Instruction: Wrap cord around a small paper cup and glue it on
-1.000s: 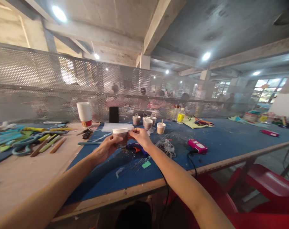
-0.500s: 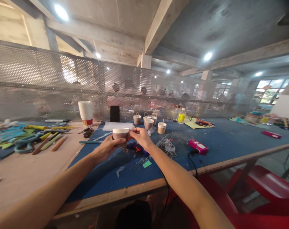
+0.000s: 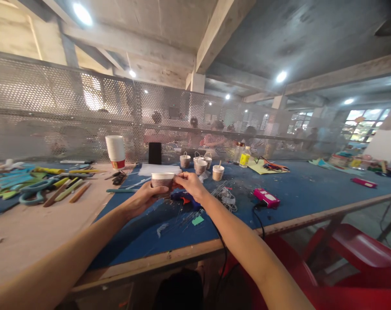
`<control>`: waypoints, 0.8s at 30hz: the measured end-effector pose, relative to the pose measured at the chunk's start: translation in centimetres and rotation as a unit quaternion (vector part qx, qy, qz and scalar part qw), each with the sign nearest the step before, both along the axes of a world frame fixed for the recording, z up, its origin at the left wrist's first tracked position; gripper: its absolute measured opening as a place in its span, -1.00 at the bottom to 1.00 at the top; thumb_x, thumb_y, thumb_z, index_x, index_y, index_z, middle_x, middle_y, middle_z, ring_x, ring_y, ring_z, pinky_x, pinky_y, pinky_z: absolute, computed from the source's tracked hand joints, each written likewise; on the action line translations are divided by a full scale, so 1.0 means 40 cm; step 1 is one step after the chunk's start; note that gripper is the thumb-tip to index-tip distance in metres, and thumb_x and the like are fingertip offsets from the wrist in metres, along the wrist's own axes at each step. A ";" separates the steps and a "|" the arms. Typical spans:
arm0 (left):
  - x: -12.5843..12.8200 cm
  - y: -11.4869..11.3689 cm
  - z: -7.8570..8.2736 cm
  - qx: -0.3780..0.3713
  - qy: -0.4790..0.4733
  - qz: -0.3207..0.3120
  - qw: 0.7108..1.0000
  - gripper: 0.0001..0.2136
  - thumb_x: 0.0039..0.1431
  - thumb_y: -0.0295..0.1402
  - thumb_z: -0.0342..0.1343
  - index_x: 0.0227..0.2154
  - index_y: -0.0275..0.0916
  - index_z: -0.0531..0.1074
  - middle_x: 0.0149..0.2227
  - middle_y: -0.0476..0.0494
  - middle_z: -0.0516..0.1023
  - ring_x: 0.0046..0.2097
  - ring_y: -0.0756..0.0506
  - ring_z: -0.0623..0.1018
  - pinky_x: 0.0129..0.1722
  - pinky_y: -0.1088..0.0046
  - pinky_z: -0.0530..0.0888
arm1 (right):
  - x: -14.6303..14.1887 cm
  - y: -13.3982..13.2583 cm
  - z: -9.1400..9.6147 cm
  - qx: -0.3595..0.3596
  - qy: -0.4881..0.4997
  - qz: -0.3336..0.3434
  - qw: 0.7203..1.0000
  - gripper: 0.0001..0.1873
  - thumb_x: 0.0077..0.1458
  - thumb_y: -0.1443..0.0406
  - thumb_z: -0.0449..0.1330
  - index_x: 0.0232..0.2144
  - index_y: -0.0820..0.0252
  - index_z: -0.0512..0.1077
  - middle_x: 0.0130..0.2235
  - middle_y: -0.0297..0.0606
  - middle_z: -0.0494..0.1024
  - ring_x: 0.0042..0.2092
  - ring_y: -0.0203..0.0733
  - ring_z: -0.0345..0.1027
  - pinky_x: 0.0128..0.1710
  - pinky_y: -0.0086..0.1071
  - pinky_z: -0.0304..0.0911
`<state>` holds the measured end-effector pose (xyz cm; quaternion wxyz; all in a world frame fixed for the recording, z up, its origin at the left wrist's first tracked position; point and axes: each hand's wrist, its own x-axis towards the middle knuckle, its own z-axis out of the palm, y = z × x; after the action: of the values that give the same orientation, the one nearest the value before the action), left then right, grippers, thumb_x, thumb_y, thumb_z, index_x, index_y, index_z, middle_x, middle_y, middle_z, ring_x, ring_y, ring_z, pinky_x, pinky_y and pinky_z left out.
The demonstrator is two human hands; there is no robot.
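Note:
A small paper cup [image 3: 162,180] with a white rim and a brownish wrapped side is held upright above the blue table mat [image 3: 131,239]. My left hand [image 3: 147,197] is closed around its left side, thumb across the front. At the cup's right side, my right hand [image 3: 188,183] pinches with thumb and fingertips; whether it grips the wall or something thin there is too small to tell. Below the hands lies a dark blue glue gun [image 3: 185,199] with an orange trigger, partly covered by my right wrist. Several finished-looking small cups [image 3: 200,166] with string loops stand beyond.
A stack of white paper cups [image 3: 115,148] stands at the back left. Scissors [image 3: 37,191] and clay-tool-like sticks lie left. Tangled string [image 3: 228,199], a green scrap [image 3: 198,221] and a pink box [image 3: 266,198] with a cable lie right. A perforated metal screen [image 3: 169,116] runs behind.
Both hands stay on the cup in nearly the same place. The whole view has shifted very slightly; nothing has been taken up or let go.

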<state>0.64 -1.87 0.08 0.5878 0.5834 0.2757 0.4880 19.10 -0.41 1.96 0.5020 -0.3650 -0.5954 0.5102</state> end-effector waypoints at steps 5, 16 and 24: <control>-0.002 -0.010 0.008 -0.017 -0.006 -0.014 1.000 -0.54 -0.04 -0.39 0.38 0.00 -0.30 0.60 -0.04 -0.32 0.68 0.03 -0.30 0.62 0.06 0.24 0.48 | 0.004 0.012 -0.013 -0.005 0.008 0.031 0.999 -0.78 0.03 0.18 0.38 -0.46 0.20 0.49 -0.48 -0.37 0.59 -0.41 -0.27 0.50 -0.26 -0.42 0.36; -0.021 0.004 0.001 -0.031 -0.036 -0.036 0.998 -0.60 0.09 -0.37 0.33 0.03 -0.26 0.59 0.01 -0.28 0.67 0.00 -0.23 0.63 0.03 0.32 0.50 | 0.019 0.046 -0.030 0.045 0.019 -0.026 0.998 -0.65 0.16 0.02 0.25 -0.36 0.20 0.52 -0.41 -0.31 0.60 -0.40 -0.26 0.51 -0.33 -0.43 0.32; -0.005 -0.007 0.003 -0.021 -0.043 -0.035 0.998 -0.58 0.06 -0.41 0.36 0.02 -0.27 0.59 0.03 -0.30 0.66 0.01 -0.23 0.63 0.05 0.33 0.48 | -0.006 0.043 -0.046 0.121 0.014 0.003 0.993 -0.66 0.07 0.00 0.30 -0.33 0.16 0.52 -0.37 -0.32 0.61 -0.29 -0.20 0.52 -0.15 -0.34 0.41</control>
<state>0.45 -2.16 0.19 0.6278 0.5587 0.2395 0.4862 18.86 1.30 0.11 0.5494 -0.2925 -0.6468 0.4406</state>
